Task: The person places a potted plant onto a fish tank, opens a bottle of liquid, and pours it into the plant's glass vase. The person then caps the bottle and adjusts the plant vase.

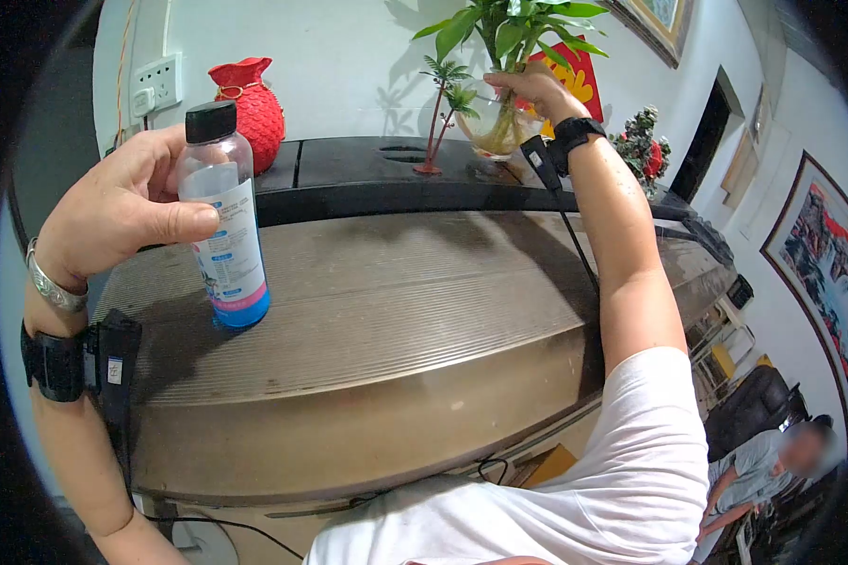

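Note:
My left hand (146,193) is closed around a clear plastic bottle (228,226) with a black cap, a printed label and blue liquid at the bottom. The bottle stands upright on or just above the ribbed brownish top. At the back, my right hand (542,91) is closed around the stems of a leafy green plant (509,33) at the mouth of a round glass vase (488,132). Whether it also touches the vase rim is unclear. Stems and water show through the glass. A small artificial palm (435,113) is left of the vase.
A red textured vase (257,118) sits behind the bottle on a black ledge (349,168). Right of my arm is a flowering ornament (645,151). A black cable (579,245) hangs from my right wrist strap. Another person (763,471) sits at lower right.

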Demonstrator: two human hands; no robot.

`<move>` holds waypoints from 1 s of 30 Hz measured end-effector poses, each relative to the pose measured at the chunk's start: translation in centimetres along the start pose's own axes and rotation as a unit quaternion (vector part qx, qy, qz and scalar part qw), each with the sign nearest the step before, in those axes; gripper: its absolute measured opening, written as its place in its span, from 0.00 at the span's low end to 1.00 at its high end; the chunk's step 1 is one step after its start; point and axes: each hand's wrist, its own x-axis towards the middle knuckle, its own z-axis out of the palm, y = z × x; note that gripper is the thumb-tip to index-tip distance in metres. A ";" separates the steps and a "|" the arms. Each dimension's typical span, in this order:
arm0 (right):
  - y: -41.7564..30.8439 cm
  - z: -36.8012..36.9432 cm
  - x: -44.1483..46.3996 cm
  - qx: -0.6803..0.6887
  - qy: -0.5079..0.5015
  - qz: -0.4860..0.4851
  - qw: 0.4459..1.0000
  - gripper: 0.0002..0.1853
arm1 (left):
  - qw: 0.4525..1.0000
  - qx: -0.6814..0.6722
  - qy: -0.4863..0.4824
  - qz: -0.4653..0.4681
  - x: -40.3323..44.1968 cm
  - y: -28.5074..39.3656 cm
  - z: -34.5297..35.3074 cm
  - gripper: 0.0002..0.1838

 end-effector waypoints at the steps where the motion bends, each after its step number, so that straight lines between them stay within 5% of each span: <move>1: -0.3 0.4 -0.3 -0.011 -0.015 0.020 1.000 0.23 | 1.000 0.000 0.000 -0.002 0.1 -0.3 -0.1 0.28; 4: -0.8 0.9 -1.0 -0.025 -0.021 0.047 0.998 0.26 | 0.997 0.013 0.008 0.071 0.4 -1.3 -0.2 0.28; 12: -1.5 -1.6 -3.4 -0.030 -0.095 0.121 0.988 0.29 | 1.000 0.019 0.006 -0.005 0.3 -1.1 -0.5 0.34; 17: 1.1 -3.5 -2.1 -0.086 -0.252 0.006 0.964 0.27 | 0.997 0.023 0.017 0.076 0.3 -1.4 -0.1 0.31; 18: 1.3 -3.5 -2.1 -0.085 -0.252 0.007 0.964 0.27 | 0.996 0.023 0.023 0.082 0.3 -1.6 -0.2 0.31; 20: 1.1 -3.4 -2.6 0.040 -0.143 0.159 0.976 0.29 | 0.997 0.044 0.021 0.062 0.3 -1.8 -0.7 0.31; 24: -0.3 -3.9 -4.2 0.006 -0.128 0.103 0.986 0.28 | 0.997 0.019 0.021 0.075 0.4 -1.7 -0.3 0.34; 28: 0.6 -3.6 -2.9 0.004 -0.104 0.151 0.983 0.26 | 0.997 0.072 0.026 0.028 0.0 -1.7 -0.7 0.36; 30: 0.4 -4.0 -3.6 -0.053 -0.122 0.082 0.988 0.24 | 0.993 0.053 0.060 0.082 0.0 -1.9 -0.3 0.37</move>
